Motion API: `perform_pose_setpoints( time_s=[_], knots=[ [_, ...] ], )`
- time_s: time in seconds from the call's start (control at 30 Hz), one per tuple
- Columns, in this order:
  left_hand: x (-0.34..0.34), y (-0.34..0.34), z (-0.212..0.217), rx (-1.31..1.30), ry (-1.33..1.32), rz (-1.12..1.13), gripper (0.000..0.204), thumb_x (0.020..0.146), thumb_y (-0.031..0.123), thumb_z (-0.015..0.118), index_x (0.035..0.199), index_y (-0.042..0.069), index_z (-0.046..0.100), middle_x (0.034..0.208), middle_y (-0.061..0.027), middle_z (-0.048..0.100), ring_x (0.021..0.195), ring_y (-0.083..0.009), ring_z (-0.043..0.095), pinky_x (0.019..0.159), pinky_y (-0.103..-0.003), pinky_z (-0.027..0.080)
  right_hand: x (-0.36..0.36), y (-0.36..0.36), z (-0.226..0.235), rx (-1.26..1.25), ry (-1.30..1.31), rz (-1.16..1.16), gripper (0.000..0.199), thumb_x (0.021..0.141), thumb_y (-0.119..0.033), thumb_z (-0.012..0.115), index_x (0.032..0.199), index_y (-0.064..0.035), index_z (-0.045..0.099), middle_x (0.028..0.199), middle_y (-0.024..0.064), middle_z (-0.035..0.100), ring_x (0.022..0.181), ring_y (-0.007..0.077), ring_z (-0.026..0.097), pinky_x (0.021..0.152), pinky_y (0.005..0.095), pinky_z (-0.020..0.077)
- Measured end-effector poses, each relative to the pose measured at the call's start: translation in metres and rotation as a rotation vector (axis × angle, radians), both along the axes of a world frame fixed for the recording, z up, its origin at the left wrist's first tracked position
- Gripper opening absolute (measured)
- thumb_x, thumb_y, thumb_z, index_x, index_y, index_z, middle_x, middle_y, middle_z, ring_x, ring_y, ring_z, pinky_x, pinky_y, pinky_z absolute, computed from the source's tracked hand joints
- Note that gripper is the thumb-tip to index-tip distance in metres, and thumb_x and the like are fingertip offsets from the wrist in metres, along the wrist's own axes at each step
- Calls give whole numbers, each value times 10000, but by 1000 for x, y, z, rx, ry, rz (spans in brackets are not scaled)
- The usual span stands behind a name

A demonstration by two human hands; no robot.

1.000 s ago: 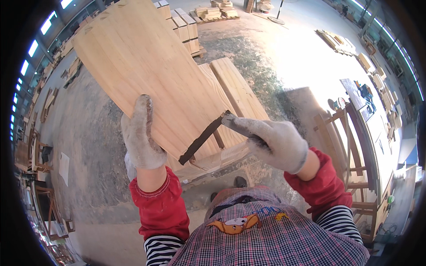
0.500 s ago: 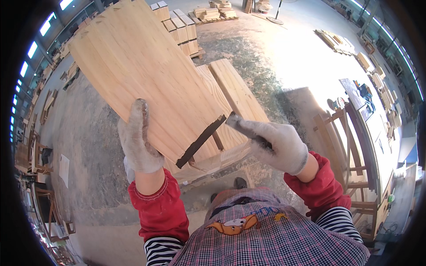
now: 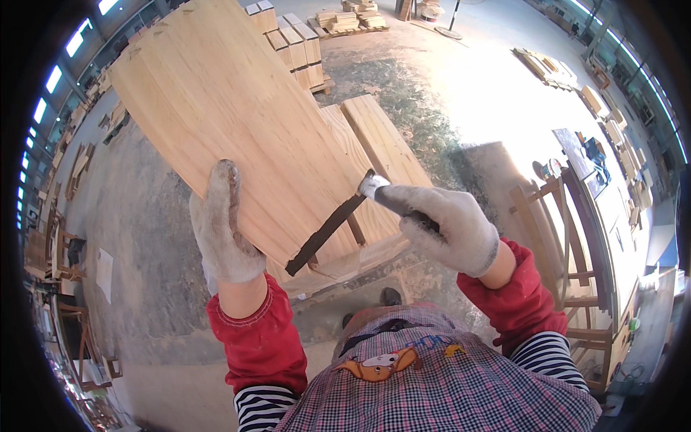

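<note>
One wide pale board point(image 3: 223, 101) slants from the upper left to the middle, with the left hand point(image 3: 229, 237) clasping its left edge near the lower end. The thumb of that hand lies along the top face, smudged dark on its glove; the other fingers are out of sight, so how far they spread cannot be told, yet the edge sits firmly in the grasp. The right hand point(image 3: 453, 230) is curled tight around a slim dark-handled tool point(image 3: 394, 201), one gloved digit stretched along it toward the light, metal-looking tip. That tip is at the right corner of the board's near end; whether it presses on the wood or sits just beside it, I cannot tell. A dark strip point(image 3: 325, 234) runs along this near end, from close by the tip down to the lower left corner. Two planks point(image 3: 392, 144) show past the board's right edge, a narrow gap between them. Red cuffs point(image 3: 255, 331) cover the forearms above striped sleeves point(image 3: 266, 405), and a checked apron point(image 3: 439, 381) fills the lower middle. Farther off, banded wooden pieces point(image 3: 296, 50) stand stacked on the floor point(image 3: 147, 252)
</note>
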State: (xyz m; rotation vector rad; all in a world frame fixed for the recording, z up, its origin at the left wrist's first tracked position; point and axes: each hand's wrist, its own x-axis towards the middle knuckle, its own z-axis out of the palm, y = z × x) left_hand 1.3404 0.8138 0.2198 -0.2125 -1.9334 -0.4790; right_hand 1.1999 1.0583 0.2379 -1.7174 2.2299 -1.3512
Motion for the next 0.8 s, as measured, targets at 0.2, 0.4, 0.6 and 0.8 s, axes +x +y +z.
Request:
perform_pose_setpoints(
  time_s=[0.2,0.4,0.6,0.8],
  knots=[
    [-3,-2,0,-20,65,-39,688,729,32,736,1296,-104,369,1273,-240,472,1157,-322,517,964,-429,452,4,14,29,348,111,6,384,789,-74,554,1173,-54,560,761,129,634,582,235,611,546,316,490],
    [-3,1,-1,-63,63,28,694,731,33,736,1294,-116,358,1262,-252,471,1155,-325,517,968,-423,452,6,11,22,269,147,3,399,790,-78,548,1188,-56,546,686,109,606,544,222,594,532,320,478],
    [0,-1,-1,-35,26,34,675,748,18,715,1299,-112,347,1278,-238,458,1163,-317,512,971,-423,455,-5,11,28,237,-110,103,394,820,-66,511,1213,-38,526,548,46,495,442,141,503,446,267,407],
    [-3,0,4,8,16,-76,629,769,2,683,1294,-110,356,1276,-231,457,1161,-320,511,970,-414,457,-40,6,28,379,-493,352,382,848,-77,534,1213,33,510,599,-33,449,489,40,422,456,182,346]
  ],
)
